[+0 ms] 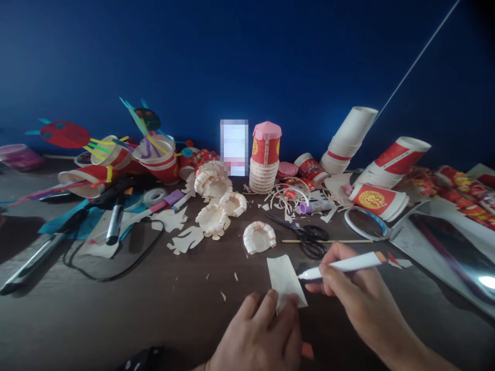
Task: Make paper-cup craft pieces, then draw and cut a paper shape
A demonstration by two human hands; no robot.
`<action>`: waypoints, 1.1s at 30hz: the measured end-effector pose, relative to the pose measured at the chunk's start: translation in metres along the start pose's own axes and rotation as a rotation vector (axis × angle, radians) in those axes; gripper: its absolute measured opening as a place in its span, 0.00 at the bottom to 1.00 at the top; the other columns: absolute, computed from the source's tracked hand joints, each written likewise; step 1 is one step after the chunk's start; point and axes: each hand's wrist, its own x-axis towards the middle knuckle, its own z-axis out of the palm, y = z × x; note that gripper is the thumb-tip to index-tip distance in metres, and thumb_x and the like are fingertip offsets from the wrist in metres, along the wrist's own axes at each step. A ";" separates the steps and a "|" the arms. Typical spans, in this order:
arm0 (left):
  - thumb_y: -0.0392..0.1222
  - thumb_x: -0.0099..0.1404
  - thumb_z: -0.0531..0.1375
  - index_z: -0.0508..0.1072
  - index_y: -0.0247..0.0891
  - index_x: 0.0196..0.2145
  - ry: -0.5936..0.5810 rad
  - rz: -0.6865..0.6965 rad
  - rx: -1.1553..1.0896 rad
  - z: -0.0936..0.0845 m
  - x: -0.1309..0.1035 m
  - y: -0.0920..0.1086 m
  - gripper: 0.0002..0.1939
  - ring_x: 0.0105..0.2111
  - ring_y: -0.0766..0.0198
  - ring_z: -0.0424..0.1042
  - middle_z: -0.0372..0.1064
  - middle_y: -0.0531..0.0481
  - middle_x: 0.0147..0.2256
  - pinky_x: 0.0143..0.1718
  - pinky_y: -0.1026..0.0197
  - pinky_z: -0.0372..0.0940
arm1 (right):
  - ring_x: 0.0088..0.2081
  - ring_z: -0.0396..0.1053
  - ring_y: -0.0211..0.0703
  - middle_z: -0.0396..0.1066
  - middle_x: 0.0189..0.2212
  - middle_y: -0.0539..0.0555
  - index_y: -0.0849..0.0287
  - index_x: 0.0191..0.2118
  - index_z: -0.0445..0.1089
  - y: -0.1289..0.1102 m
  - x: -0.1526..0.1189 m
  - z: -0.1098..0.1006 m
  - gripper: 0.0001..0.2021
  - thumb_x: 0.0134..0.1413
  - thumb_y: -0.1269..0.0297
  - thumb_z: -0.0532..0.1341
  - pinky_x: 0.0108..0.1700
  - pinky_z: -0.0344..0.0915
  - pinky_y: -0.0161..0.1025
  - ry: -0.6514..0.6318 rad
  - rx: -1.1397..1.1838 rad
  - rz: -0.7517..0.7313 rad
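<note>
A small cream piece of paper (pixel 284 275) lies on the dark table in front of me. My left hand (pixel 261 330) rests over its near edge, fingers spread and fingertips pressing it down. In my right hand (pixel 348 281) is a white marker (pixel 351 264), pinched between thumb and fingers. Its tip touches or hovers at the paper's right edge; I cannot tell which. An orange piece (pixel 307 351), perhaps a cap, pokes out beside my left hand. Just beyond the paper sits a ring-shaped white paper piece (pixel 260 238) with a rolled rim.
Black scissors (pixel 313 239) and a thin wooden stick (pixel 340 241) lie beyond my right hand. Farther back stand red-and-white paper cups (pixel 265 154), with more cut cup pieces (pixel 212 219). A tape roll (pixel 154 197) and a black cable (pixel 112 278) are at left, a shiny dark device (pixel 448 252) at right.
</note>
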 end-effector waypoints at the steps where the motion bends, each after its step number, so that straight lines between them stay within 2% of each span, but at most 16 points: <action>1: 0.39 0.66 0.53 0.71 0.32 0.39 0.012 -0.004 -0.004 0.001 0.000 0.000 0.10 0.40 0.57 0.66 0.69 0.43 0.43 0.33 0.59 0.61 | 0.20 0.61 0.37 0.59 0.15 0.45 0.55 0.22 0.60 -0.001 -0.001 0.001 0.09 0.48 0.62 0.57 0.24 0.66 0.35 -0.009 0.000 -0.009; 6: 0.37 0.65 0.54 0.71 0.29 0.39 0.061 -0.024 -0.017 0.002 -0.001 0.001 0.10 0.44 0.58 0.65 0.70 0.43 0.44 0.36 0.62 0.63 | 0.20 0.59 0.36 0.58 0.15 0.45 0.55 0.23 0.59 -0.001 -0.007 0.008 0.10 0.51 0.60 0.56 0.22 0.64 0.33 -0.013 0.015 -0.047; 9: 0.38 0.66 0.53 0.71 0.28 0.41 0.042 -0.021 -0.011 0.003 -0.002 0.001 0.12 0.43 0.59 0.66 0.70 0.41 0.44 0.36 0.62 0.64 | 0.19 0.58 0.36 0.59 0.15 0.45 0.56 0.23 0.60 0.004 -0.008 0.009 0.10 0.53 0.59 0.55 0.21 0.60 0.33 -0.076 -0.040 -0.079; 12: 0.38 0.67 0.51 0.71 0.27 0.42 0.026 -0.007 -0.007 0.004 -0.005 0.002 0.13 0.42 0.58 0.68 0.70 0.39 0.44 0.36 0.61 0.66 | 0.20 0.60 0.37 0.61 0.16 0.46 0.56 0.25 0.60 0.009 -0.008 0.008 0.10 0.54 0.59 0.54 0.22 0.61 0.33 -0.117 -0.076 -0.093; 15: 0.38 0.66 0.52 0.71 0.30 0.40 0.063 0.010 0.018 0.007 -0.009 0.003 0.12 0.43 0.55 0.69 0.70 0.41 0.44 0.38 0.58 0.67 | 0.21 0.62 0.37 0.63 0.17 0.46 0.56 0.26 0.61 0.010 -0.008 0.008 0.10 0.55 0.58 0.53 0.24 0.61 0.33 -0.134 -0.075 -0.070; 24: 0.39 0.65 0.54 0.73 0.32 0.38 0.114 0.004 0.037 0.007 -0.010 0.004 0.10 0.42 0.55 0.70 0.72 0.45 0.40 0.38 0.58 0.65 | 0.19 0.59 0.36 0.64 0.17 0.46 0.56 0.26 0.61 0.004 -0.009 0.008 0.10 0.55 0.58 0.53 0.20 0.57 0.31 -0.163 -0.134 -0.103; 29: 0.36 0.67 0.51 0.72 0.30 0.39 0.040 0.045 0.052 0.004 -0.009 0.004 0.11 0.43 0.58 0.68 0.72 0.43 0.41 0.40 0.60 0.63 | 0.17 0.57 0.35 0.62 0.16 0.45 0.56 0.25 0.60 0.005 -0.011 0.008 0.11 0.55 0.58 0.52 0.19 0.55 0.31 -0.176 -0.167 -0.125; 33: 0.35 0.67 0.50 0.72 0.29 0.38 0.073 0.036 0.042 0.002 -0.007 0.004 0.12 0.41 0.60 0.68 0.72 0.45 0.40 0.40 0.60 0.62 | 0.17 0.57 0.35 0.62 0.15 0.45 0.55 0.24 0.60 0.006 -0.010 0.009 0.12 0.55 0.58 0.52 0.19 0.56 0.31 -0.166 -0.201 -0.137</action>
